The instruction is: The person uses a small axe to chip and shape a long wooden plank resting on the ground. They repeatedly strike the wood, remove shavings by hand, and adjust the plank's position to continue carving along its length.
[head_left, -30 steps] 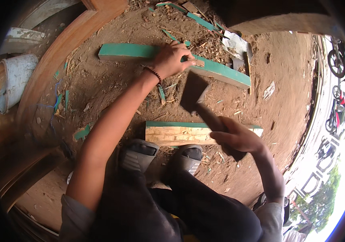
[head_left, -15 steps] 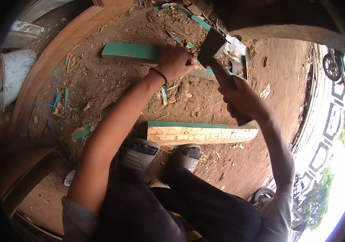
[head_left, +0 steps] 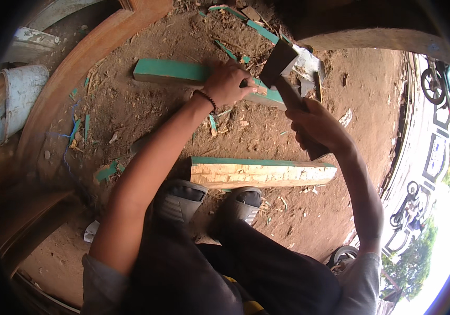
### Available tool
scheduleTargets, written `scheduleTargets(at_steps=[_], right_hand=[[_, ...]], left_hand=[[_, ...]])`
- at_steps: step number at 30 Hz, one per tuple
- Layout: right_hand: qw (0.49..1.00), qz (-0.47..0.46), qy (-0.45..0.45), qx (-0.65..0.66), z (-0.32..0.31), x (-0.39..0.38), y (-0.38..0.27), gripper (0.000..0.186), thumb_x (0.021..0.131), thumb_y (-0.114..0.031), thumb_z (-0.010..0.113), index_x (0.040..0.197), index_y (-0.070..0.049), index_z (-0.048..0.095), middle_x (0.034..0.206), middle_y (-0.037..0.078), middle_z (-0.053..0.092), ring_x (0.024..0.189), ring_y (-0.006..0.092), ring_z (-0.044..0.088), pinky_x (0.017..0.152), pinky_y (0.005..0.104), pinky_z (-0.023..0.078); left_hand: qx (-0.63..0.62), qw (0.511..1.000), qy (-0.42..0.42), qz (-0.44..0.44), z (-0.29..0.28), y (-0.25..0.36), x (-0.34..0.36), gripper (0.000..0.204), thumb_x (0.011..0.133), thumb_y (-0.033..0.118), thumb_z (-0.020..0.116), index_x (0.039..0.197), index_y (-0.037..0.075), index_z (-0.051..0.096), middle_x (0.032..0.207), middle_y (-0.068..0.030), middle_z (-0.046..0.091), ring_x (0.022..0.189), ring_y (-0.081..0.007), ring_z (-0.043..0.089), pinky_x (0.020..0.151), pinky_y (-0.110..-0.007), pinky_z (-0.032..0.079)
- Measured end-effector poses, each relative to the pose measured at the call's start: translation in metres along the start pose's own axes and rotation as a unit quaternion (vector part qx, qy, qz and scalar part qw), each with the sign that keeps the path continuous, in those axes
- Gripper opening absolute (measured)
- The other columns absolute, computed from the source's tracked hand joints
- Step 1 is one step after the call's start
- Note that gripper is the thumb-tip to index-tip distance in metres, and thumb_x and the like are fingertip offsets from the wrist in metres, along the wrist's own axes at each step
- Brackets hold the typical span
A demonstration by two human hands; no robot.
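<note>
My left hand (head_left: 229, 84) is closed over a green-painted wooden beam (head_left: 169, 71) lying on the dirt, its fingers curled at the beam's top. Just right of those fingers, a patch of bare, pale wood shows in the paint. In my right hand (head_left: 319, 127) is a hatchet (head_left: 279, 62), gripped by its wooden handle. Its broad dark blade is raised over the beam's right end and hides part of it. Nearer my feet lies a second beam (head_left: 261, 175), green along its top edge, with a rough-hewn pale side.
My sandalled feet (head_left: 182, 200) stand right behind the nearer beam. Green offcuts (head_left: 262, 31) and wood chips litter the dirt. On the left are a curved wooden frame (head_left: 72, 73) and a worn bucket (head_left: 20, 100). Motorbikes (head_left: 433, 84) are off to the right.
The hatchet has shifted slightly, and more of the beam's bare patch shows beside my left hand. That hand stays almost still. A motorbike has come into view at the far right.
</note>
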State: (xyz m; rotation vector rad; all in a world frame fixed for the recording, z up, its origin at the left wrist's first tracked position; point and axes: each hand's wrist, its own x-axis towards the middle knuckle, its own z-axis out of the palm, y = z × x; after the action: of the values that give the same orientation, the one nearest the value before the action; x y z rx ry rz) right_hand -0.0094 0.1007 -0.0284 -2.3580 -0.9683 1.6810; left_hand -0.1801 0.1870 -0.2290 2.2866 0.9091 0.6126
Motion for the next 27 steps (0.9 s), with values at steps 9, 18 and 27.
scheduleTargets(at_steps=[9, 18, 27], right_hand=[[0.975, -0.083, 0.088, 0.188, -0.002, -0.043, 0.034, 0.024, 0.094, -0.023, 0.062, 0.106, -0.005, 0.052, 0.073, 0.003, 0.055, 0.05, 0.0101, 0.055, 0.041, 0.0253, 0.045], [0.947, -0.032, 0.088, 0.308, 0.026, -0.066, 0.097, 0.025, 0.094, -0.022, 0.063, 0.107, -0.004, 0.052, 0.074, 0.004, 0.056, 0.051, 0.0119, 0.056, 0.041, 0.0269, 0.046], [0.966, -0.05, 0.056, 0.248, 0.021, -0.061, 0.091, 0.025, 0.095, -0.024, 0.061, 0.106, -0.003, 0.052, 0.073, 0.003, 0.054, 0.051, 0.0114, 0.055, 0.043, 0.0266, 0.046]], left_hand=[[-0.055, 0.998, -0.007, 0.031, 0.005, -0.006, 0.001, 0.02, 0.082, 0.029, 0.077, 0.088, 0.012, 0.07, 0.091, -0.0039, 0.063, 0.098, -0.0242, 0.055, 0.09, -0.039, 0.044], [-0.007, 0.996, 0.003, 0.09, 0.0, -0.004, -0.001, 0.021, 0.085, 0.026, 0.075, 0.098, 0.01, 0.074, 0.099, -0.0029, 0.065, 0.101, -0.0232, 0.057, 0.091, -0.038, 0.048], [0.012, 0.998, -0.04, 0.044, -0.007, 0.003, 0.001, 0.026, 0.084, 0.029, 0.075, 0.103, 0.011, 0.073, 0.099, -0.0043, 0.066, 0.099, -0.0228, 0.06, 0.091, -0.036, 0.049]])
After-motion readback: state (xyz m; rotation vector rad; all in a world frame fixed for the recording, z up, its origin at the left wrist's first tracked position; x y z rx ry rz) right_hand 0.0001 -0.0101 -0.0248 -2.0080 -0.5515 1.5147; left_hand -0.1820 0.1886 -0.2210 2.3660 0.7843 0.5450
